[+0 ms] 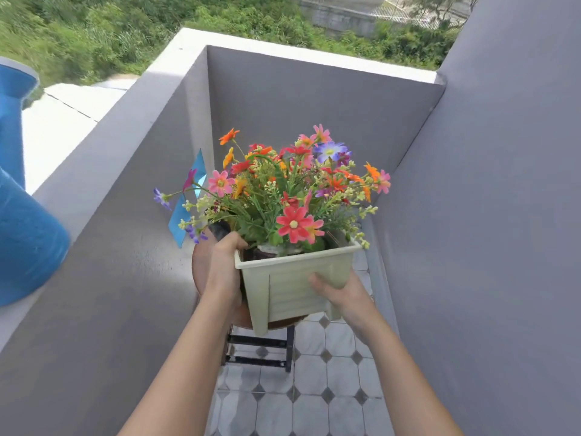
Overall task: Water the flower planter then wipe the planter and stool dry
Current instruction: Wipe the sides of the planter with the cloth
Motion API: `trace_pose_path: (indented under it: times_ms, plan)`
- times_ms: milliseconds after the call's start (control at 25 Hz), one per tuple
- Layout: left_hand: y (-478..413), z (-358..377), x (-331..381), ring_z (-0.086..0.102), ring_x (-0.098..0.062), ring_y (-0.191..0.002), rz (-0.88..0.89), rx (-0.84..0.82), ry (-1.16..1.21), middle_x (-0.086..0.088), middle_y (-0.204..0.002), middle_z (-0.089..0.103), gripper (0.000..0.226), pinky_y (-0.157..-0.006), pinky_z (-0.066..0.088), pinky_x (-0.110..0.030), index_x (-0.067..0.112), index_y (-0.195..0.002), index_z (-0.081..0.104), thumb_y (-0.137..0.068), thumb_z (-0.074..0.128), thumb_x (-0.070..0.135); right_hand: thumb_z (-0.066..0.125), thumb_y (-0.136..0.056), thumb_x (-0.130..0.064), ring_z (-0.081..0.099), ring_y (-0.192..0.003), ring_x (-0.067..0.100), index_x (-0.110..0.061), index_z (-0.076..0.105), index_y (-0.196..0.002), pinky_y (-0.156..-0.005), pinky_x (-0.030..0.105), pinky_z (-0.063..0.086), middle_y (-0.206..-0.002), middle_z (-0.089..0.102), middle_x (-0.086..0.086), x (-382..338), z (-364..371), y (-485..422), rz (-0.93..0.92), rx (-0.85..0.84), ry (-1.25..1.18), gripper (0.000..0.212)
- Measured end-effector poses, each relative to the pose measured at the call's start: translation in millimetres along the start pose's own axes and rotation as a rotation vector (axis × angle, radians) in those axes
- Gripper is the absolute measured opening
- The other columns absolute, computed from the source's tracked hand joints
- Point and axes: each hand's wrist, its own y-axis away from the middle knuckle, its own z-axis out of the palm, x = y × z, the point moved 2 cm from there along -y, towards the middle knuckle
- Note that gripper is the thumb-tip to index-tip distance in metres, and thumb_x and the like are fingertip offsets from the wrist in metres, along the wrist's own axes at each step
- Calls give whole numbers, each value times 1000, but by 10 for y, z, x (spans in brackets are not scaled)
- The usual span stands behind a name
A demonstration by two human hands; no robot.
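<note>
A pale green square planter (292, 291) full of colourful flowers (283, 190) is held in both my hands above a round brown stool (199, 265) with a black frame. My left hand (223, 272) grips the planter's left rim and side. My right hand (338, 291) holds its lower right side, thumb on the front face. The planter tilts slightly and hides most of the stool's seat. A blue cloth (188, 199) shows behind the flowers on the left. A blue watering can (22, 234) stands on the parapet ledge at the far left.
Grey balcony walls (314, 99) close in on the left, back and right. The floor (314, 388) is pale tile with dark diamonds. A white ledge (63, 121) tops the left wall; green bushes lie beyond.
</note>
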Motion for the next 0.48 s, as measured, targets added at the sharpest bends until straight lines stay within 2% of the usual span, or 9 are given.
trace_pose_path:
  times_ms: [80,120,160,200,240,280,360,400,480]
  plan:
    - [32,15,52,55,-46,-108,34,-35,-20,-29,-124,54,70,-97,42,-62,12,-116,53,-50,62,33,75,-52,-65,65,-93,3,-24,58,-110,-68,10,50,-102,70,-10,6,15,2,-9,-35,1,74]
    - [43,23,73,59,-42,-98,36,-71,-28,-27,-114,57,59,-91,47,-59,12,-108,55,-52,62,31,75,-49,-70,65,-94,1,-24,58,-112,-68,10,50,-102,70,-11,-6,-8,-2,-8,-31,-14,79]
    - [57,53,97,58,-36,-79,2,-100,-19,-23,-93,58,42,-75,52,-50,12,-91,57,-53,60,28,75,-47,-72,64,-94,0,-23,57,-114,-68,10,50,-102,70,-11,-10,-28,0,-8,-20,-24,85]
    - [59,114,145,48,-29,-63,-36,-136,-7,-15,-74,49,27,-59,44,-39,15,-73,51,-51,57,27,75,-44,-74,64,-93,0,-22,56,-115,-69,10,50,-102,70,-12,-34,-54,11,-11,-7,-37,89]
    - [44,181,205,37,-25,-59,-41,-165,0,-10,-67,38,24,-53,31,-34,17,-65,41,-48,55,27,76,-42,-74,65,-93,0,-20,55,-115,-69,11,50,-101,70,-11,-48,-77,5,-23,5,-65,93]
    - [50,249,280,30,-24,-60,-21,-202,-4,-7,-67,31,28,-53,24,-33,18,-64,35,-46,55,27,76,-41,-75,65,-93,1,-18,55,-115,-70,12,50,-100,70,-11,-81,-102,9,-40,22,-87,96]
    - [77,396,456,30,-21,-60,35,-296,-47,-6,-69,31,27,-54,23,-31,17,-69,37,-51,54,27,73,-41,-78,64,-93,-2,-15,53,-116,-71,11,49,-102,67,-9,-175,-137,19,-91,77,-105,100]
    - [58,479,535,34,-20,-61,64,-317,-82,-7,-70,35,26,-55,25,-31,15,-74,43,-56,54,29,71,-44,-77,63,-92,-5,-14,51,-116,-71,9,48,-103,65,-9,-207,-144,20,-119,107,-117,98]
    - [12,638,711,50,-20,-66,115,-363,-167,-6,-77,54,35,-59,37,-28,14,-87,58,-65,59,42,68,-60,-63,62,-89,-10,-14,50,-115,-69,6,46,-104,62,-7,-254,-136,7,-159,163,-155,76]
